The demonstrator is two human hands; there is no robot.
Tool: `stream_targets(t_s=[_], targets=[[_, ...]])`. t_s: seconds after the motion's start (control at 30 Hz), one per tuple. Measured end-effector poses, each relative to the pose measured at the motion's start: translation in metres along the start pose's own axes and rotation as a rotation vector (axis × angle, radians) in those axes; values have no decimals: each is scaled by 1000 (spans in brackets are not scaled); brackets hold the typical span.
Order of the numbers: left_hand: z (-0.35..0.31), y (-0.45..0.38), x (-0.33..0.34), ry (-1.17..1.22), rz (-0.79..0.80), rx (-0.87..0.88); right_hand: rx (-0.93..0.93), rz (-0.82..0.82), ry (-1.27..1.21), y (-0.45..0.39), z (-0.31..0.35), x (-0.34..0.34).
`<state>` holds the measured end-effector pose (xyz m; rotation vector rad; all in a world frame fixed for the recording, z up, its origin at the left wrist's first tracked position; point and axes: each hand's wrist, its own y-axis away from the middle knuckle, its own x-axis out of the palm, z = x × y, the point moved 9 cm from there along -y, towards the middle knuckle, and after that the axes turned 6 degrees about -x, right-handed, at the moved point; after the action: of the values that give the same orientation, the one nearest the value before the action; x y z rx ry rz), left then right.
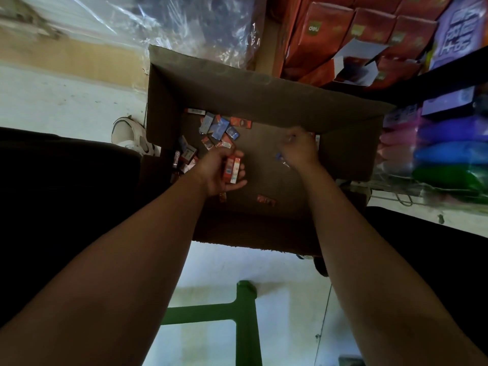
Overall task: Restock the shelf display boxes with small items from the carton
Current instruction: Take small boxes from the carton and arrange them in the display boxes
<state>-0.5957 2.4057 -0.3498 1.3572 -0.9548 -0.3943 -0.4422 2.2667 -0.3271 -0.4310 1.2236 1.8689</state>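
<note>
- Red-and-white small packs (pixel 231 169) are stacked side by side in the left hand (pixel 220 171), whose fingers and thumb curl round them, low inside the carton.
- Loose stock, red packs and blue packs (pixel 219 128), lies scattered on the carton floor, mostly towards the far left corner; one stray red pack (pixel 266 200) lies apart near the close wall.
- Brown cardboard carton (pixel 264 99) stands open on the floor, deep and dim inside, its far flap raised towards the shelving.
- The right hand (pixel 299 149) is down at the far right inner wall, fingers curled; a blue edge shows just beside it, but whether it holds a pack cannot be told, as the hand is blurred.
- Judged step: gathering a handful of packs before carrying them to the shelf.
- Advice: keep the packs in the left hand squared and face-aligned, so they drop into a display box as one block.
- Advice: feed new picks from the right hand into the left and stop before the stack outgrows the grip; an overfull hand will likely spill on the lift.
- Advice: sort by colour as collected, since red display boxes (pixel 375 33) sit on the shelf at upper right, one with its flap open.
- Risk: the dim carton corners may hide packs; sweep them last.
</note>
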Motion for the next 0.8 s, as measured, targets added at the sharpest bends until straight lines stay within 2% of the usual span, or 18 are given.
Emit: stream_targets(t_s=[0.07, 0.13, 0.23, 0.37, 0.47, 0.6, 0.7, 0.8], targets=[[1, -1, 0, 38, 9, -9, 73, -26, 117, -11, -33, 10], [-1, -5, -1, 90, 1, -15, 84, 20, 199, -15, -48, 25], [-7, -10, -2, 124, -23, -5, 64, 58, 390, -16, -52, 37], [-13, -13, -2, 165, -51, 16, 24, -24, 585, -7, -40, 46], [-14, -16, -2, 173, -62, 13, -29, -29, 634, 4, -29, 55], [-12, -15, -3, 176, -71, 16, -193, -10, 616, 13, -15, 68], [-10, -11, -4, 178, -63, 26, -134, 5, 601, 9, -21, 59], [-10, -8, -11, 176, -71, 35, -108, 148, 591, 2, -25, 59]])
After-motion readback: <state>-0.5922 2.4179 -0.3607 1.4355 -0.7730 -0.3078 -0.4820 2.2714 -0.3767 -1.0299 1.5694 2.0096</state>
